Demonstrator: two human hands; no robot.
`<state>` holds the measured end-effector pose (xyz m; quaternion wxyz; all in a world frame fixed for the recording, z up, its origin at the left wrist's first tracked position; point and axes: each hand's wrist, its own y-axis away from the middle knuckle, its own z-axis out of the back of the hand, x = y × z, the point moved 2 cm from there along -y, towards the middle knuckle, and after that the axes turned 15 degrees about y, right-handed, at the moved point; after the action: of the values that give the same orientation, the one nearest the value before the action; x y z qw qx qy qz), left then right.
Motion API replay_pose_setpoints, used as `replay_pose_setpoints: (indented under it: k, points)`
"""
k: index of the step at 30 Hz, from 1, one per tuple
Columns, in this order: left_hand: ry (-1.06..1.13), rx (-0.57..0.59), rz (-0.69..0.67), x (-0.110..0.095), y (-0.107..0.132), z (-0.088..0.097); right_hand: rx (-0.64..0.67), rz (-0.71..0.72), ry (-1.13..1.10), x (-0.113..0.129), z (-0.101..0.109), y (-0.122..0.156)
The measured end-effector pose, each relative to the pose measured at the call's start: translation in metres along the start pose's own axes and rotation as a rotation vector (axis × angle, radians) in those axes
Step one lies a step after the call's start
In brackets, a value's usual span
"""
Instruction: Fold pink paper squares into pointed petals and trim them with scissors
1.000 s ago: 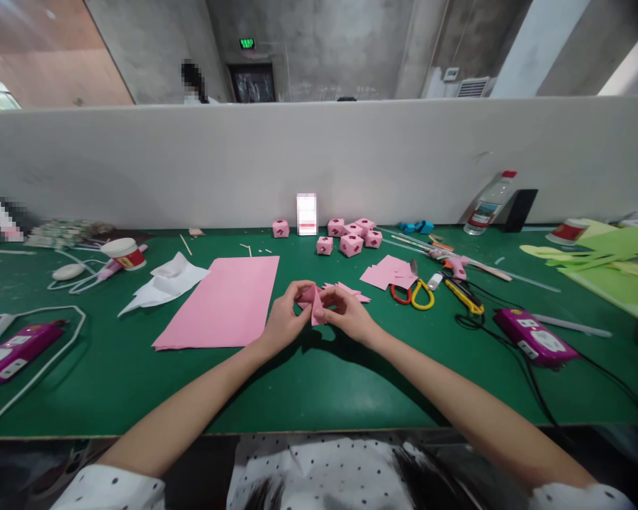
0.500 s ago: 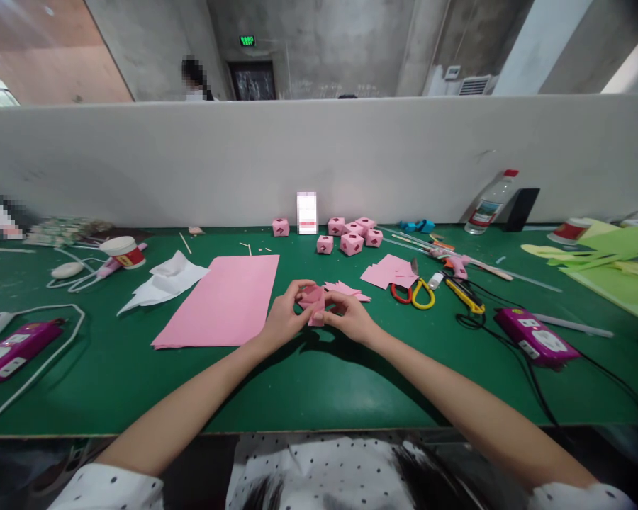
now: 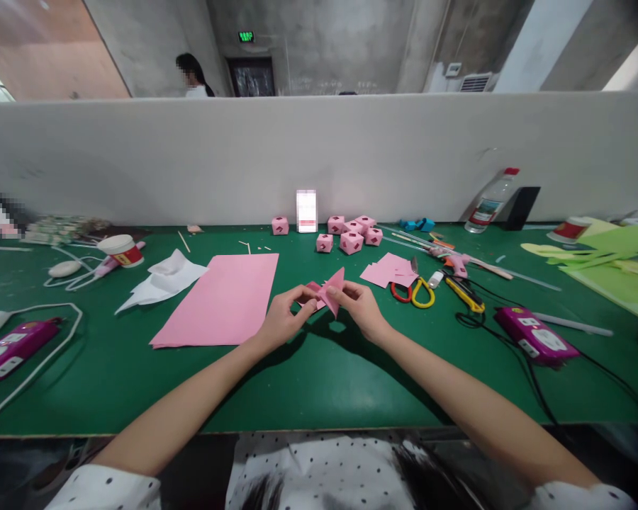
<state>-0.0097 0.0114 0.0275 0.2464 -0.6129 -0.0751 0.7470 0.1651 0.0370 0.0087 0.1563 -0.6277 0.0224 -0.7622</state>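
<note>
Above the green table, my left hand (image 3: pixel 287 312) pinches one side of a folded pink paper piece (image 3: pixel 332 292). My right hand (image 3: pixel 362 306) grips its other side between thumb and fingers. The piece has pointed flaps, one standing up and one pointing down; its inner folds are partly hidden by my fingers. Left of my hands lies a stack of pink paper sheets (image 3: pixel 228 297). Several folded pink paper cubes (image 3: pixel 351 243) with diamond-shaped openings stand behind. Smaller pink paper squares (image 3: pixel 389 269) lie to the right, beside scissors (image 3: pixel 423 292) with red and yellow handles.
A lit phone (image 3: pixel 307 211) leans on the grey partition (image 3: pixel 191 156). On the right are a yellow utility knife (image 3: pixel 465 294), a pink glue gun (image 3: pixel 457 264), a purple power strip (image 3: pixel 534 336) and a bottle (image 3: pixel 492 202). Crumpled white paper (image 3: pixel 164 280) and a paper cup (image 3: pixel 121 250) stand left.
The pink paper piece has turned and opened out, so a pointed flap now stands up by my right fingers. My right hand has shifted slightly to the right.
</note>
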Motion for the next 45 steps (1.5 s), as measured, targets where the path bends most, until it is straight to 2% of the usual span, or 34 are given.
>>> replay_pose_setpoints:
  k: [9,37,45]
  points:
    - [0.149,-0.017,0.068,0.004,-0.002,0.0,-0.01,-0.019,0.045,-0.001,-0.001,-0.001]
    - [0.115,-0.015,0.087,0.001,-0.003,0.002,0.023,-0.003,0.126,0.0,-0.001,0.0]
    - [0.267,-0.112,0.19,0.012,-0.008,0.009,0.107,-0.119,-0.037,-0.003,-0.001,-0.001]
